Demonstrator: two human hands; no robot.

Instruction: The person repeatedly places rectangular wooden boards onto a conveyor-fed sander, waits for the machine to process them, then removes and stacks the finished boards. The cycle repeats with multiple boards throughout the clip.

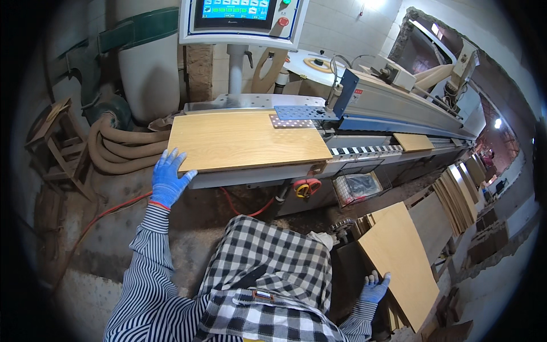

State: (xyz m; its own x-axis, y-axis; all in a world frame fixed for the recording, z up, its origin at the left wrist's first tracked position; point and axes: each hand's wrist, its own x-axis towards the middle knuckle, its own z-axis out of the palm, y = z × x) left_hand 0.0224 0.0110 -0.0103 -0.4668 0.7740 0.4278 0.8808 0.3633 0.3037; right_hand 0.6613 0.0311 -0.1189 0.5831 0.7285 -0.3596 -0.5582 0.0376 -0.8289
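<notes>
A light wood-grain board (pixel 245 139) lies flat on the machine's near end, its right part beneath a blue perforated plate (pixel 305 113). My left hand (pixel 170 176), in a blue glove with pale fingertips, touches the board's near left corner, fingers spread and thumb along the near edge. Low on the right, a second wood-grain board (pixel 399 259) lies tilted over other panels. My right hand (pixel 373 288), gloved alike, is at its left edge; one digit reaches the edge, while the others are loosely bent and apart, beside the board.
A control screen (pixel 233 11) with a red button stands behind the board. The long machine (pixel 393 105) runs to the right, carrying another board (pixel 414 142). Below hang a wire basket (pixel 359 187) and a red-yellow handwheel (pixel 306 188). Ribbed hoses (pixel 117 151) and stacked panels (pixel 456 199) flank me.
</notes>
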